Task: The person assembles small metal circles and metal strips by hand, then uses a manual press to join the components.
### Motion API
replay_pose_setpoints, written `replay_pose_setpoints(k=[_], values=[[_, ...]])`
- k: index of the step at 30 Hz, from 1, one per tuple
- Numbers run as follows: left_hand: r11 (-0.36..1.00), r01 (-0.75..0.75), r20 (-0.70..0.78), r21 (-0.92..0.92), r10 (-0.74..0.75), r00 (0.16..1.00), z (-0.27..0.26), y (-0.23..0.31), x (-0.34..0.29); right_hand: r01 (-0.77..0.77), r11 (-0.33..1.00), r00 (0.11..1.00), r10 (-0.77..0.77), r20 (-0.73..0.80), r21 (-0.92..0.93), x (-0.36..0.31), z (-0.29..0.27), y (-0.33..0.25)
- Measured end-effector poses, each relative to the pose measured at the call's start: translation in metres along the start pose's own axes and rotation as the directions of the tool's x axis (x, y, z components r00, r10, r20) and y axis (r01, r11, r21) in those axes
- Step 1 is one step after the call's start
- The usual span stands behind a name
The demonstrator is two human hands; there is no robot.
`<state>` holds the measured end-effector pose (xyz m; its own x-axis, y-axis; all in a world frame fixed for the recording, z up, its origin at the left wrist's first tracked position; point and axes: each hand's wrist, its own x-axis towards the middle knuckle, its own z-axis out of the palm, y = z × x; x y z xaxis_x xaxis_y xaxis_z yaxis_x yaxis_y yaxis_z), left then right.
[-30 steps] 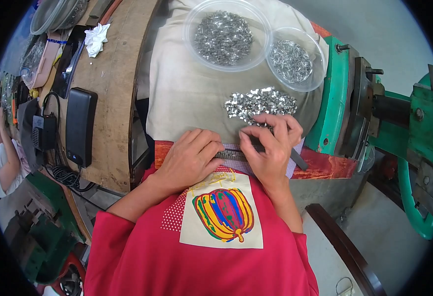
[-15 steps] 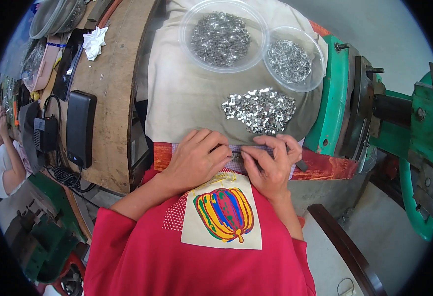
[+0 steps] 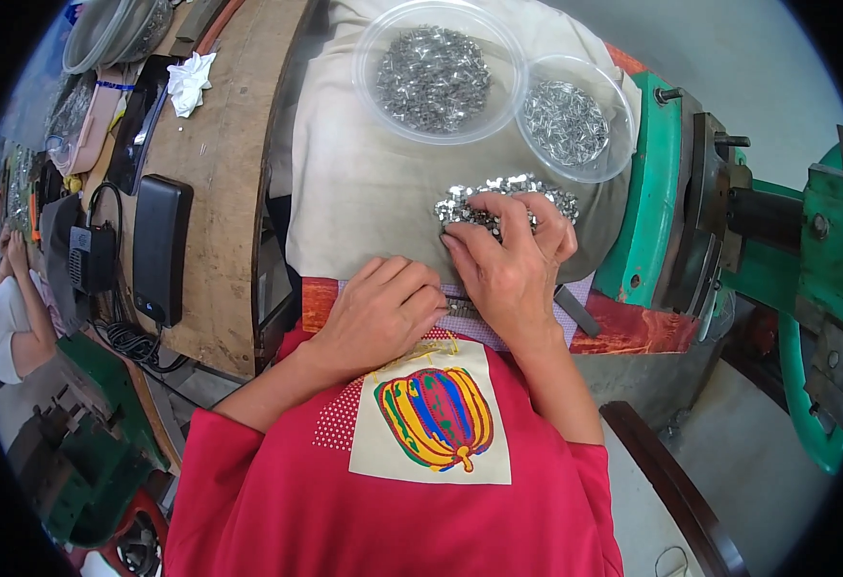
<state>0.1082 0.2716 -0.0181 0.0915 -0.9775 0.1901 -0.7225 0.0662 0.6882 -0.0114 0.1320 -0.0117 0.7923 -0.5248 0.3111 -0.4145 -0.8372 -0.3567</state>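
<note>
Partly visible metal pile [image 3: 510,185] behind right hand [image 3: 520,264]

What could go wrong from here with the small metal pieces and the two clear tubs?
The right hand is at the loose metal pile, so it might scatter pieces across the cloth. The larger tub and the smaller tub stand open on that cloth; a tug could perhaps spill them. The left hand seems to cover part of the narrow grey strip, so a slip there might go unnoticed.
</note>
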Motion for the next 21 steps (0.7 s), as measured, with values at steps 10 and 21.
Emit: replay_pose_setpoints(k=[10, 21], values=[[0.999, 0.015, 0.031, -0.032, -0.014, 0.999, -0.003, -0.001, 0.000, -0.017, 0.999, 1.000, 0.016, 0.010, 0.031, 0.000, -0.004, 0.000], [1.000, -0.010, -0.001, -0.020, 0.010, 1.000, 0.003, 0.000, 0.002, -0.077, 0.994, 0.994, 0.082, -0.072, 0.073, -0.059, -0.027, 0.003]])
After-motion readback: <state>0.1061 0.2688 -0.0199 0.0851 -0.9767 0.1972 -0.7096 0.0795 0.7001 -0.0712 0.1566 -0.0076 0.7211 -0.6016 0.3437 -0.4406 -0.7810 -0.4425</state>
